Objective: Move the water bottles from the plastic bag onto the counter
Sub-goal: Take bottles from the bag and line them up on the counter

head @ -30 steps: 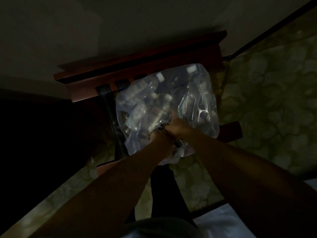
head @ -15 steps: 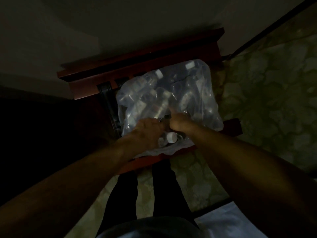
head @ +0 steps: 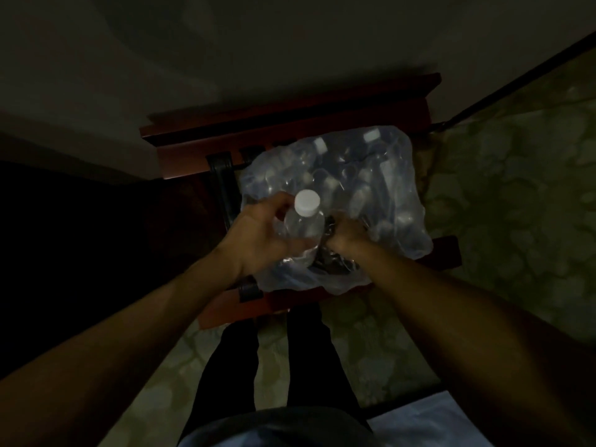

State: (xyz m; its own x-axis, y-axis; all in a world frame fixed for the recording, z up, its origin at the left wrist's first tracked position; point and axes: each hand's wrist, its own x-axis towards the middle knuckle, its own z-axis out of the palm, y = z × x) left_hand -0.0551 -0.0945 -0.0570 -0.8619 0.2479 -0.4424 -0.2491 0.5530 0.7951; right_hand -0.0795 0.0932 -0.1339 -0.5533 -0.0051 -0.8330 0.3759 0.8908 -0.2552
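Head view, looking down in dim light. My left hand (head: 258,235) is wrapped around one bottle (head: 301,229), fingers curled on its body below the shoulder, so the white cap (head: 307,202) points up toward me and stays free. I grip it low on the clear body because that is the part that came out of the bag's mouth first, and it gives me the whole width to squeeze.

Just to the right of that hand, my right hand (head: 346,237) is closed on a bunch of the bag (head: 380,201) at its opening. I judge it is pinning the plastic down so the bag does not ride up with the bottle as it comes out. The two hands are nearly touching, with the dark gap of the opening between them.

Beyond both hands the bag bulges with more bottles (head: 358,185), lying every way, a few white caps showing through at the far side. The bag sits on a reddish wooden stand (head: 290,124) with dark straps, which keeps the load at a height I can reach without stooping.

I cannot see the counter from here. The task looks barely started: one bottle is in hand and nearly clear of the plastic, while the rest are inside.
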